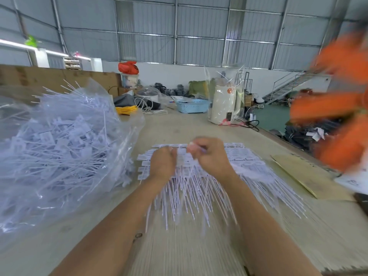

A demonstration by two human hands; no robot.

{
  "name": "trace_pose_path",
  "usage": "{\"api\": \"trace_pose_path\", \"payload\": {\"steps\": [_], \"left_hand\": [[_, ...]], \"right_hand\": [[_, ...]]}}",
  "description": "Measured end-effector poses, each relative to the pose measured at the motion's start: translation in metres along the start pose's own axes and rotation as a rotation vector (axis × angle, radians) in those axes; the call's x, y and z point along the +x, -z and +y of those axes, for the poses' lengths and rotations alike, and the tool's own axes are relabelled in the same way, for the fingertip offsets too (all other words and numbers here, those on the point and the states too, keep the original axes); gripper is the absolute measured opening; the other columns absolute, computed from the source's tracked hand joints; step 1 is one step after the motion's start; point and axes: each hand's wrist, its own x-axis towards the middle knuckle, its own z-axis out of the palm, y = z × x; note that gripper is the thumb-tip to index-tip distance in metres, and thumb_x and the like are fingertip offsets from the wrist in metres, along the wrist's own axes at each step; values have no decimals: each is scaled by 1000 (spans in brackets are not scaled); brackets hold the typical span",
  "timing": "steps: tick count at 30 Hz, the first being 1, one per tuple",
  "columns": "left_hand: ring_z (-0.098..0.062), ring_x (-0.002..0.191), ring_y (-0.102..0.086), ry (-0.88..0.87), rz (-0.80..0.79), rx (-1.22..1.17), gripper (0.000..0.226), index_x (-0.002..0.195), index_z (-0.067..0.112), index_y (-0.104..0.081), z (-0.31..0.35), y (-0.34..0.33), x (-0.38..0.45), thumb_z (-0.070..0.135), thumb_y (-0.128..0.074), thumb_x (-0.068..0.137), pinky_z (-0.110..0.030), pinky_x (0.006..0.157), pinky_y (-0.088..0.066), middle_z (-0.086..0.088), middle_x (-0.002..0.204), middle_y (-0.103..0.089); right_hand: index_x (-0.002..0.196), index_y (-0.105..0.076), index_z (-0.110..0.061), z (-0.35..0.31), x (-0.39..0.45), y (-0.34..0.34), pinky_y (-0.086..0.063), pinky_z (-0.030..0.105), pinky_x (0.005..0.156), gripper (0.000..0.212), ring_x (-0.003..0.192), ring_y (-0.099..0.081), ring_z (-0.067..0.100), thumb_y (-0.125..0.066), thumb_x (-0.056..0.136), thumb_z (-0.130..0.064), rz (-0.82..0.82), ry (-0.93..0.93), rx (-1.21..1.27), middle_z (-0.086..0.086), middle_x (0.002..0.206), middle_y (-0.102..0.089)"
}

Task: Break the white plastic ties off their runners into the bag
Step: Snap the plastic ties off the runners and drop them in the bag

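White ties [199, 182] — both hands [209, 156] curled, pinching them; no writing legible.

Glossy clear plastic bag [127, 116], white matt plastic ties [199, 188] — pale, finely grained wooden table [179, 124], corrugated metal wall [199, 32].

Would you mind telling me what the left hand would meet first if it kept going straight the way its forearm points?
Probably the far row of tie heads just beyond the left hand, which curls on the ties. Past them lies bare table; depth is hard to judge.
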Motion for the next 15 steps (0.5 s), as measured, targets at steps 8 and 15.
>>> {"api": "trace_pose_path", "payload": {"steps": [8, 15], "left_hand": [[-8, 51, -51, -241, 162, -586, 36, 84, 11, -64, 65, 52, -28, 37, -44, 98, -26, 54, -43, 5, 59, -57], [6, 47, -50, -803, 577, -325, 22, 83, 32, -57, 94, 217, -41, 42, -44, 97, -14, 45, -38, 15, 57, -53]], "right_hand": [[62, -49, -16, 27, -2, -7, -38, 36, 61, 35, 68, -49, 29, -53, 95, -27, -87, -155, -266, 7, 62, -49], [55, -27, -33, 27, -2, -8, -29, 29, 58, 48, 61, -39, 22, -52, 95, -25, -111, -69, -312, -10, 52, -30]]}}
